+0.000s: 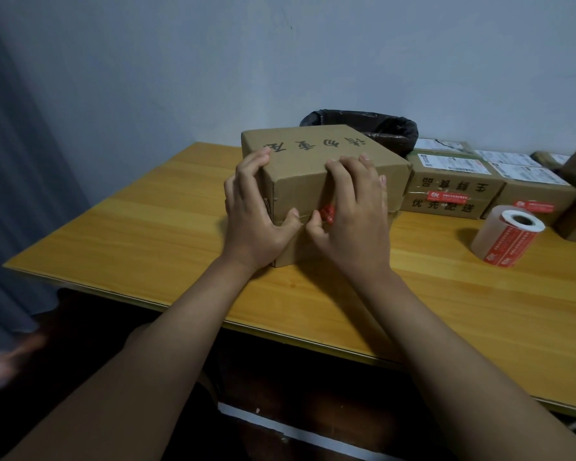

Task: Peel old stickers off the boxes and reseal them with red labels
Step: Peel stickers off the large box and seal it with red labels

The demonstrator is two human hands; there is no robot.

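1. Right now your left hand (256,211) grips the near left corner of the cardboard box (316,171): fingers curled over the top edge, thumb pressed on the front face at the flap seam.
2. Your right hand (350,207) lies over the front of the same box, fingertips hooked onto the top edge and thumb bent down at the seam, right beside a red label (326,212) stuck there. Most of that label is hidden under your palm, so you cannot tell whether it is fully stuck down.
3. The box sits near the middle of the yellow wooden table (147,211), with printed characters on its lid.
4. To your right, a roll of red labels (507,236) lies on the table, well apart from the box.
5. Behind the roll, sealed boxes (453,184) stand in a row, some with white shipping slips on top and red labels on the front.
6. A bin with a black liner (379,126) stands behind the box, against the wall.
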